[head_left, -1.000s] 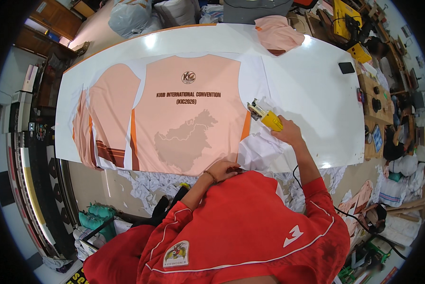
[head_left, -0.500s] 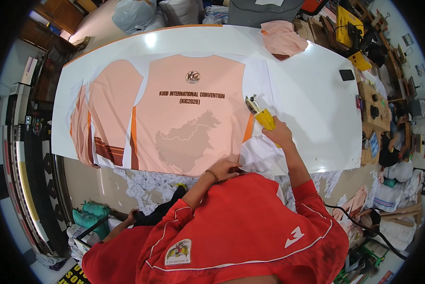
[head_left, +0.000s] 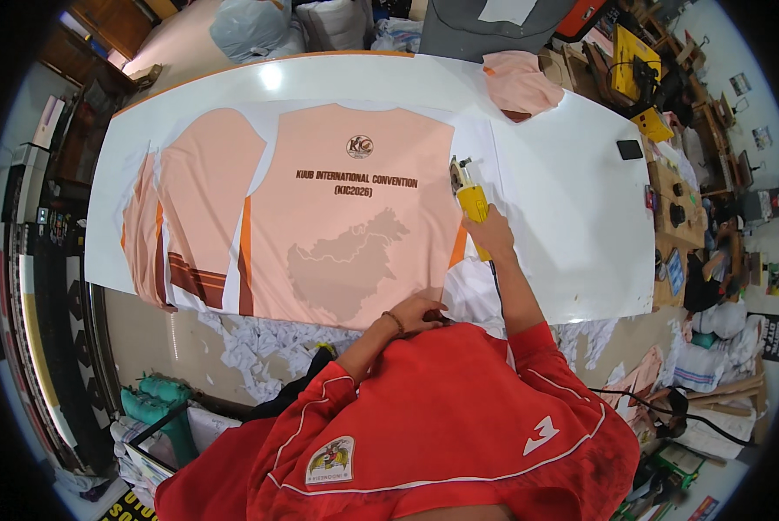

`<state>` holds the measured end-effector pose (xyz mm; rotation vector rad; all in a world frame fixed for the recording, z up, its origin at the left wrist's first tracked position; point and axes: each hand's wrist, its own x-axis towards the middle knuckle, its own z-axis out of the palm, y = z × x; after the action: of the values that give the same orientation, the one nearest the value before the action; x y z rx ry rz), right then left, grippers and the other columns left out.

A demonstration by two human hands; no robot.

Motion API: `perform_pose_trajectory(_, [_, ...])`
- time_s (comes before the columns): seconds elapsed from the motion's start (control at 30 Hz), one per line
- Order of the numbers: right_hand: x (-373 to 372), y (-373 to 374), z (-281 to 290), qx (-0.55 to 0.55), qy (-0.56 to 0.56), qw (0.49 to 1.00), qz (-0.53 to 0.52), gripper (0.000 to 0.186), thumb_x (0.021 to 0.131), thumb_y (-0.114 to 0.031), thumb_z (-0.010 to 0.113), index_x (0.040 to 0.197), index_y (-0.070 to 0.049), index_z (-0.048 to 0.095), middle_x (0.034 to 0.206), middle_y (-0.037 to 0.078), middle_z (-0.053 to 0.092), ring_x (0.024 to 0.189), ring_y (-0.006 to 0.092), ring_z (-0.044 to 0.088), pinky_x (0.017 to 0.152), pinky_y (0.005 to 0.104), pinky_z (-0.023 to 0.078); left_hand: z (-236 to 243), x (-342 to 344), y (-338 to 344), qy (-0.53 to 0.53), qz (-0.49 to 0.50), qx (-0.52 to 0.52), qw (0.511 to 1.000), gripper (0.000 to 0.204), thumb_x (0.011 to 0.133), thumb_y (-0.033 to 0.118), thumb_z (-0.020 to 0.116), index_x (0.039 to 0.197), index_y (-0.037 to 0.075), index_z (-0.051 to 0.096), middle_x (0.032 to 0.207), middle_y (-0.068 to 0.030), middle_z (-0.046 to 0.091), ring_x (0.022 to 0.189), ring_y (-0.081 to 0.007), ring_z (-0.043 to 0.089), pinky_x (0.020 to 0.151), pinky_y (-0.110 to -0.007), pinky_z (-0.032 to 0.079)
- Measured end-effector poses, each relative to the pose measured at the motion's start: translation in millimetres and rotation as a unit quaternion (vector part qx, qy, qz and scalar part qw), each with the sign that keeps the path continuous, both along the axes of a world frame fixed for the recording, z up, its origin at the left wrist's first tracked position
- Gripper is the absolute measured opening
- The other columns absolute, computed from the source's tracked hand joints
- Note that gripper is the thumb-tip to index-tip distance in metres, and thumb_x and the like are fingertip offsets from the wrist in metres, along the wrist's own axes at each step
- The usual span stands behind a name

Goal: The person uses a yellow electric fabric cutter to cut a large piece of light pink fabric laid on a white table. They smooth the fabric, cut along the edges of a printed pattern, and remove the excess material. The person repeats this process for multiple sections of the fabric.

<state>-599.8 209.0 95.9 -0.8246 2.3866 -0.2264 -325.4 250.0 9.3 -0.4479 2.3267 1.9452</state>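
Note:
A peach shirt back panel [head_left: 320, 204] lies flat on the white table, with dark lettering, a round emblem, a grey map shape and orange side strips. My right hand [head_left: 488, 231] grips a yellow electric fabric cutter [head_left: 474, 203], its blade head at the panel's upper right edge. White trimmed fabric [head_left: 472, 291] lies loose below that hand. At the panel's near edge my left hand [head_left: 417, 315] is closed, fingers and thumb seeming to pinch the hem. Left of the panel lie a peach sleeve piece [head_left: 211, 182] with brown stripes and a bunched peach piece [head_left: 142, 234].
A crumpled peach piece [head_left: 521, 84] sits at the table's far right, and a black phone [head_left: 630, 149] near the right edge. White scraps [head_left: 259, 347] litter the floor in front. The cutter's black cable [head_left: 659, 408] runs off to the right. A grey bin [head_left: 485, 30] stands behind the white table [head_left: 572, 234].
My right hand has moved the cutter a little up and left along the panel's right edge, with the tool more upright. My left hand stays at the near hem.

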Motion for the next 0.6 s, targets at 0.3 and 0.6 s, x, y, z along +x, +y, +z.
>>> perform_pose_trajectory(0.3, [0,-52,-4,-0.034,0.022,0.998,-0.04,0.073,0.078,-0.053,0.075,0.128,-0.002,0.06,0.121,0.021,0.072,0.112,0.0386,0.072,0.094,0.0502,0.057,-13,1,-5,0.038,0.005,0.049,0.998,0.046,0.09,0.019,0.079,0.133,0.005,0.07,0.105,-0.0149,0.08,0.095,-0.0263,0.076,0.092,-0.035,0.059])
perform_pose_trajectory(0.6, [-24,-111,-19,-0.062,0.033,0.994,-0.09,0.073,0.078,-0.054,0.076,0.125,0.001,0.064,0.121,0.024,0.073,0.111,0.0405,0.073,0.094,0.0493,0.059,-14,3,-9,0.003,-0.015,0.074,0.997,0.045,0.093,0.013,0.075,0.137,0.007,0.068,0.123,-0.0156,0.077,0.102,-0.0248,0.077,0.096,-0.035,0.059])
